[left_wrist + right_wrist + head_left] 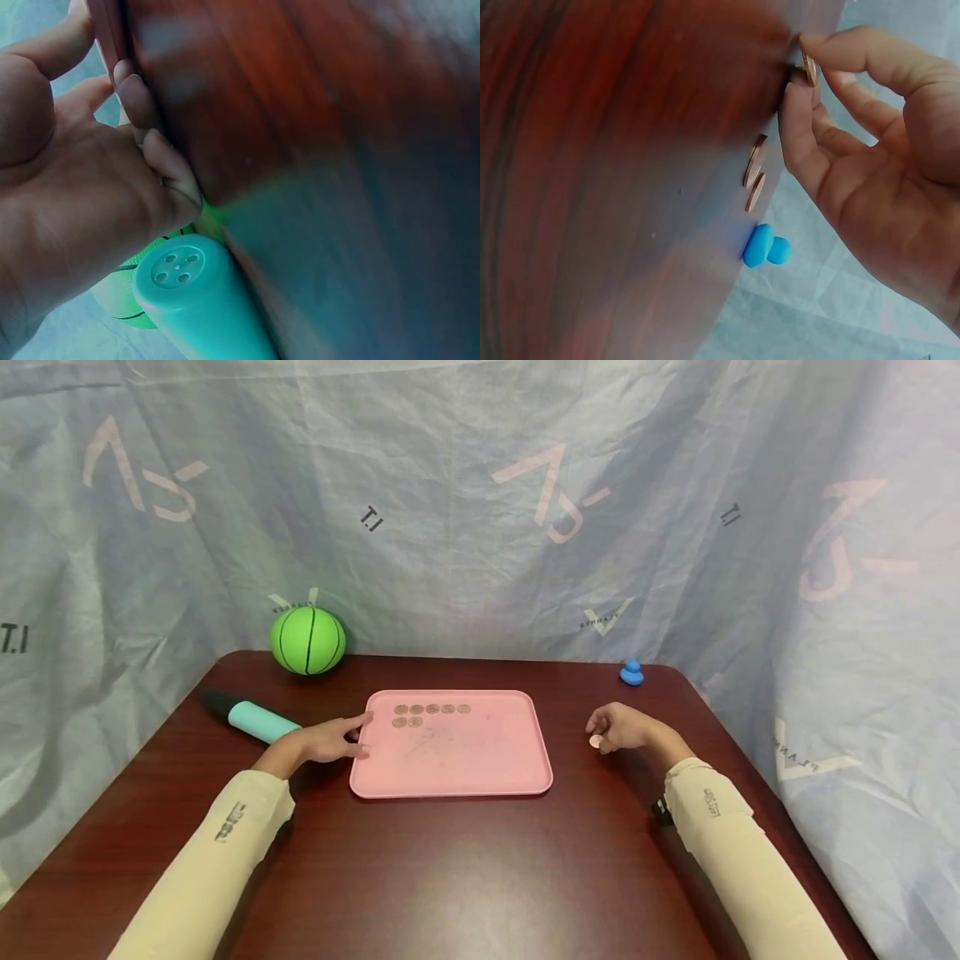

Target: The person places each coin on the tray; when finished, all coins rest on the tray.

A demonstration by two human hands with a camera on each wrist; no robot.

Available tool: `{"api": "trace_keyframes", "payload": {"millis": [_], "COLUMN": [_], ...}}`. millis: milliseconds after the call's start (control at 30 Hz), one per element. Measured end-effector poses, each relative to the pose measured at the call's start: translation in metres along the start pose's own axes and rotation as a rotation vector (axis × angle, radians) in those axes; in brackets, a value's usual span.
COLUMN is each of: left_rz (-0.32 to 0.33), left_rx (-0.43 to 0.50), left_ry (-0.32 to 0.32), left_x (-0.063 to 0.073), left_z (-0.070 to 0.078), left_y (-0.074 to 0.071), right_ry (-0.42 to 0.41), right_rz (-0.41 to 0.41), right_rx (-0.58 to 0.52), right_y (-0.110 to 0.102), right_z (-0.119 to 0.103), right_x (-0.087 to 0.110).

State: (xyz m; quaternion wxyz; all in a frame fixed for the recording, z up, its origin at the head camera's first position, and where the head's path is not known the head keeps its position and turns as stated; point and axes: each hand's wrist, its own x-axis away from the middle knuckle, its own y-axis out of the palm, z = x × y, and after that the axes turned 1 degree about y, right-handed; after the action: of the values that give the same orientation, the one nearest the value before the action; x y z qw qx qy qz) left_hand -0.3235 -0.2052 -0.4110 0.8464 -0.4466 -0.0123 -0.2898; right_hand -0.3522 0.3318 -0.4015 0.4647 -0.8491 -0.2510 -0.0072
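Beside the left rim of a pink tray [495,768] is my left hand [326,742], thumb and forefinger spread at its edge. Several round coins [447,709] lie in two rows near the tray's back left, the front row holding just two. To the right of the tray, my right hand [622,727] pinches a coin [808,61] between thumb and fingers, low over the table. The right wrist view also shows more coins [755,162] lying on the table past my fingers, toward a small blue rubber duck [760,246].
A teal cylinder with a black end [258,720] lies behind my left wrist. The green ball [308,641] stands at the table's back left. Grey printed cloth [450,568] hangs around the dark wooden table [450,868].
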Motion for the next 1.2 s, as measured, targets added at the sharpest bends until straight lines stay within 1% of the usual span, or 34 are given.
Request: {"api": "trace_keyframes", "payload": {"millis": [67,100,200,333,433,500,600,667,833,900,1067,1200], "left_rz": [0.000,0.001,0.000,0.000,0.000,-0.001,-0.002,-0.001,-0.003,-0.003,0.000,-0.004], "left_rx": [-0.001,0.001,0.008,0.011,0.005,0.002,0.003,0.006,0.004,0.002,0.007,0.002], "left_ry": [0.011,0.006,0.009,0.001,-0.001,0.005,-0.004,-0.014,-0.021,-0.014,-0.002,0.003], "left_x": [0.000,0.000,0.000,0.001,0.002,0.002,0.003,0.003,0.004,0.004,0.003,0.003], "left_z": [-0.001,-0.002,-0.002,-0.001,-0.001,-0.001,0.000,0.000,0.001,0.001,0.002,0.002], "left_y": [0.000,0.000,0.000,0.001,0.001,0.001,0.001,0.001,0.001,0.000,0.001,0.000], "right_ry": [-0.021,-0.026,-0.028,-0.013,0.006,-0.003,-0.017,-0.036,-0.064,-0.084,-0.167,-0.214], "right_rz": [0.006,0.009,0.016,0.002,-0.013,-0.020,-0.014,0.008,0.069,0.107,0.232,0.284], "right_rx": [0.030,0.041,0.071,0.079,0.064,0.069,0.088,0.104,0.088,0.071,0.054,0.041], "right_y": [0.000,0.000,0.000,0.001,0.002,0.002,0.004,0.005,0.010,0.014,0.025,0.033], "right_z": [0.000,0.000,0.000,0.000,0.000,-0.001,-0.003,-0.007,-0.022,-0.030,-0.048,-0.063], "right_x": [0.000,0.000,0.000,0.000,-0.001,-0.002,-0.004,-0.006,-0.012,-0.014,-0.022,-0.028]}}
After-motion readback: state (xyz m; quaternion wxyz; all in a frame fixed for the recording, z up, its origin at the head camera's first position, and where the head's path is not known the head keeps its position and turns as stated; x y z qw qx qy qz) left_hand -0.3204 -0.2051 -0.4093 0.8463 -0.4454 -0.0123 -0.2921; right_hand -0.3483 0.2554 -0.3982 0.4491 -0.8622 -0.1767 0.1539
